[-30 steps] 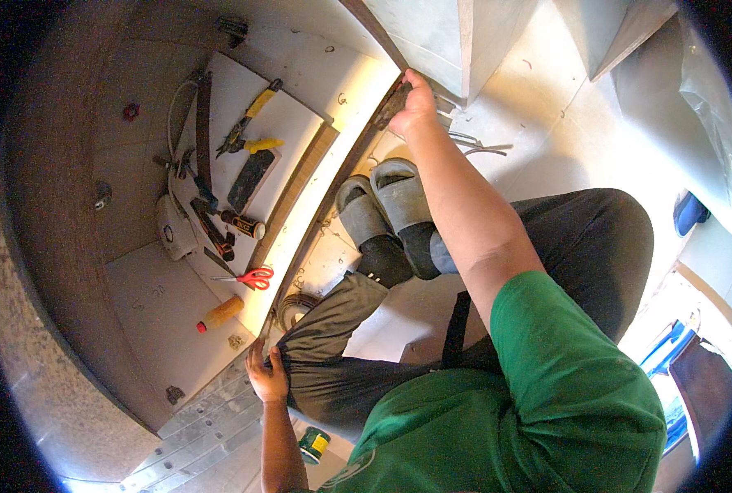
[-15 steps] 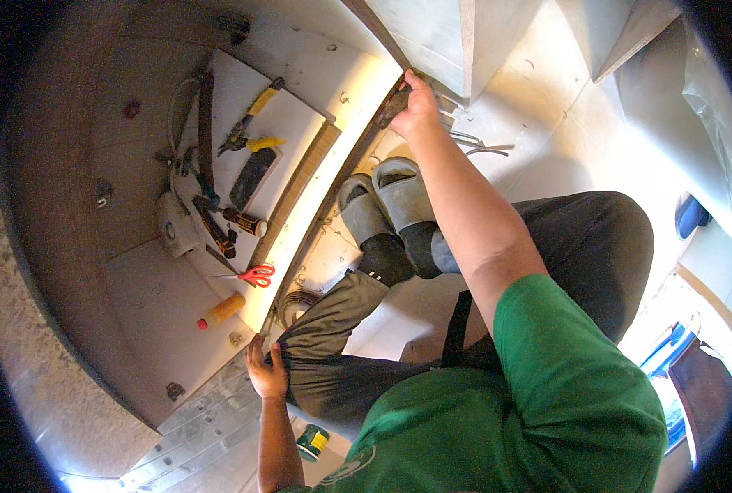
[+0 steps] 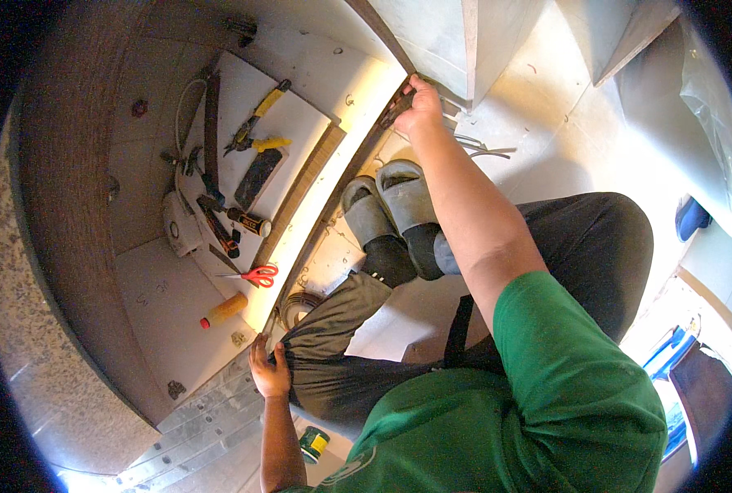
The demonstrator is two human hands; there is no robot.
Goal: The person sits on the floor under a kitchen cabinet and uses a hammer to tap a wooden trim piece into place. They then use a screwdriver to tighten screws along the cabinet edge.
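My right hand (image 3: pixel 422 107) is closed round a dark, rough block (image 3: pixel 397 110) at the upper end of a long dark strip (image 3: pixel 366 164) along the cabinet's front edge. My left hand (image 3: pixel 269 370) has its fingers curled at the strip's lower end, beside my trouser leg; what they grip is hidden. Inside the cabinet, a white board (image 3: pixel 300 135) bears yellow-handled pliers (image 3: pixel 266 103), a black block (image 3: pixel 257 179), a dark tube (image 3: pixel 248 222) and several other tools. Red-handled scissors (image 3: pixel 262 275) and an orange wooden-looking cylinder (image 3: pixel 226 310) lie near my left hand.
Grey slides (image 3: pixel 403 193) are on my crossed feet. A granite edge (image 3: pixel 41 337) bounds the left. Upright pale panels (image 3: pixel 506 37), loose cables (image 3: pixel 485 150) and plastic sheeting (image 3: pixel 703 107) are at the right. A green tin (image 3: pixel 313 444) stands near my left forearm.
The view has shifted a little, with the cabinet and tools appearing slightly farther right and down. Both hands keep almost the same grip and place.
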